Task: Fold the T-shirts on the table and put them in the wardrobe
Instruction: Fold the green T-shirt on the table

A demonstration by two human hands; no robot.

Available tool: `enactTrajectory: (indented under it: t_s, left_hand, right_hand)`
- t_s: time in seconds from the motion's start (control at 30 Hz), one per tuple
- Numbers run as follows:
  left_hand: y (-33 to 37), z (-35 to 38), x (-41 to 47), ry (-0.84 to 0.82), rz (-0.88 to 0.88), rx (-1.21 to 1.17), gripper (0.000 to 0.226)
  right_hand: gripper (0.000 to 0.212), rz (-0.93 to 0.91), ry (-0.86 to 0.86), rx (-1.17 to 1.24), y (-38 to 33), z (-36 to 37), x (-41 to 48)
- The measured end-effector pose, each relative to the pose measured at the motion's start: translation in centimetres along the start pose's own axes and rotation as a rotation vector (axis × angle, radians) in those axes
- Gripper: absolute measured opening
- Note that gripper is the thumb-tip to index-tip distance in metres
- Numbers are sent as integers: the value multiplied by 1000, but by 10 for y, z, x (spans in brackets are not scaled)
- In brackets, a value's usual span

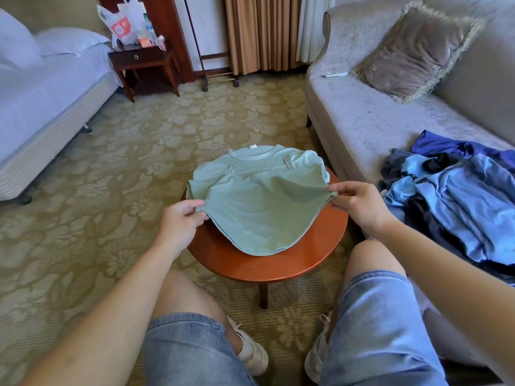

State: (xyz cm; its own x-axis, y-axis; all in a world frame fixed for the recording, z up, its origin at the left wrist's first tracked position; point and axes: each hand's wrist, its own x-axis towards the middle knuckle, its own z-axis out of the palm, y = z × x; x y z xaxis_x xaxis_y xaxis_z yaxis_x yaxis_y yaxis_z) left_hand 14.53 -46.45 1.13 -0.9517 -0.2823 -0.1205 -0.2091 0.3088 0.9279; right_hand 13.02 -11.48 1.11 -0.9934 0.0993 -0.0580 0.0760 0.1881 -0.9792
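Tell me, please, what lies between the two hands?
The T-shirt spans the gap, pinched by left hand and right hand at either side; head view shows it.

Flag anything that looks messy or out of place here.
A heap of blue and dark clothes lies crumpled on the sofa seat. A pen lies loose on the seat beside the cushion.

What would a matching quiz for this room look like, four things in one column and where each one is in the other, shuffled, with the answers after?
1 green T-shirt
2 fringed cushion
3 blue clothes
4 plastic bags

A on the bedside table
B on the round table, pinched by the left hand and right hand
C heaped on the sofa seat
D leaning against the sofa back

Pairs: 1-B, 2-D, 3-C, 4-A.
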Motion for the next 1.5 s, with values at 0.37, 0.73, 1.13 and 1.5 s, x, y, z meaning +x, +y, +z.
enactTrajectory:
  t_s: [0.37,0.73,1.13,1.5]
  left_hand:
    - [4,12,13,118,110,109,21]
    - [7,-2,-2,184,249,231,22]
    - [18,-52,-35,116,193,269,16]
    - [4,-52,37,376,59,122,20]
  right_hand:
    - [8,-73,72,-492,22,-13,-2]
    - [16,-125,136,-270,6,2,-27]
    - [20,-178,144,-307,-43,-29,-47]
    - [19,-32,281,-512,-38,-49,32]
